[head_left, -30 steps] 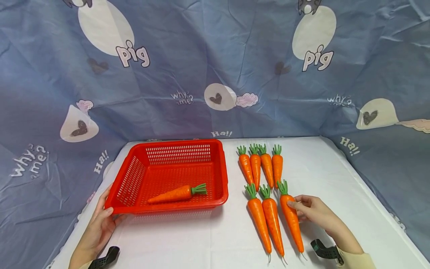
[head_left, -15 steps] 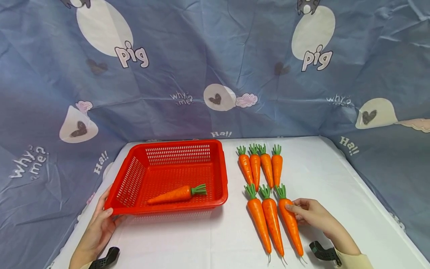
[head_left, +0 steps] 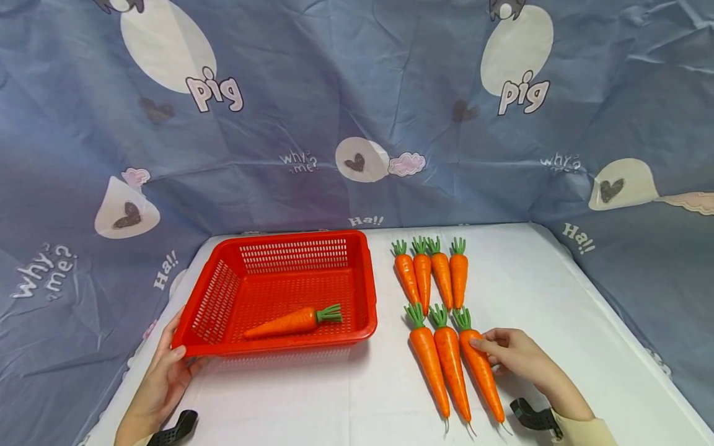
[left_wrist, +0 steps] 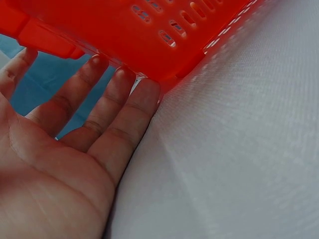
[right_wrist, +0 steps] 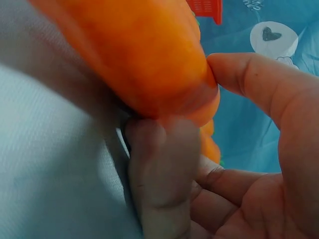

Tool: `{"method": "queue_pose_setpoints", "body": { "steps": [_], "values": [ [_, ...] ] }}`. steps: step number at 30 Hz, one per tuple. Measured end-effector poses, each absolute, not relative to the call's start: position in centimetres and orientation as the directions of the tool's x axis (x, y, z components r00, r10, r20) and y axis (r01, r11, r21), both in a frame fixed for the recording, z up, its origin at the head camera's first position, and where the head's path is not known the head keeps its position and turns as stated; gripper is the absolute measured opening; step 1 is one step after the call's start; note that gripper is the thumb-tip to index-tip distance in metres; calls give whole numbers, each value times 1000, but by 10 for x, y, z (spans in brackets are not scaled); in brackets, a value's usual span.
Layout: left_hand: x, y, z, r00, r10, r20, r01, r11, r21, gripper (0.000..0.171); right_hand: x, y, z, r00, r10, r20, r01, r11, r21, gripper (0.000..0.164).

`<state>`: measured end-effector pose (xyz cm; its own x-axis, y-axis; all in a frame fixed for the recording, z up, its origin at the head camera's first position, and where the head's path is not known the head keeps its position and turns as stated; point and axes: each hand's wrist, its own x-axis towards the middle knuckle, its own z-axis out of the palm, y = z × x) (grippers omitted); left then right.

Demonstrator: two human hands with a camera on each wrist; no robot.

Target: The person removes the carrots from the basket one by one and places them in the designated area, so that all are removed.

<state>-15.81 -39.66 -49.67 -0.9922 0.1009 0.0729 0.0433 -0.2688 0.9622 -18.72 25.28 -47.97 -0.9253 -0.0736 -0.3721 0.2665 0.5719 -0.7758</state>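
At the near left corner of a red plastic basket (head_left: 365, 297), my left hand (head_left: 163, 378) grips the rim, thumb on the outer edge. In the left wrist view its fingertips (left_wrist: 147, 94) touch the basket's slotted side from below. One carrot (head_left: 287, 323) with a green top lies in the basket. My right hand (head_left: 515, 353) pinches a carrot (head_left: 484, 378), the rightmost of three in the near row, thumb on its upper side and fingers along its right. In the right wrist view that carrot (right_wrist: 144, 55) fills the upper part, between thumb and fingers.
To the left of the held carrot lie two others, a middle carrot (head_left: 450, 362) and a left carrot (head_left: 428, 365). Behind them is a row of several smaller-looking carrots (head_left: 422, 275). A white cloth (head_left: 312, 402) covers the table, and a blue printed curtain (head_left: 290, 111) hangs behind and at both sides.
My right hand has shifted the top of its carrot leftward, closer to the middle carrot, and slightly toward me. The left hand and basket have stayed in place.
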Motion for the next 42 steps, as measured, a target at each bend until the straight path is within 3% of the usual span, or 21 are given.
{"method": "queue_pose_setpoints", "body": {
  "steps": [42],
  "values": [
    [-156,-394,-494,-992,99,83,54,-273,961,64,-189,257,-478,-913,-140,-383,248,554,-795,57]
  ]
}}
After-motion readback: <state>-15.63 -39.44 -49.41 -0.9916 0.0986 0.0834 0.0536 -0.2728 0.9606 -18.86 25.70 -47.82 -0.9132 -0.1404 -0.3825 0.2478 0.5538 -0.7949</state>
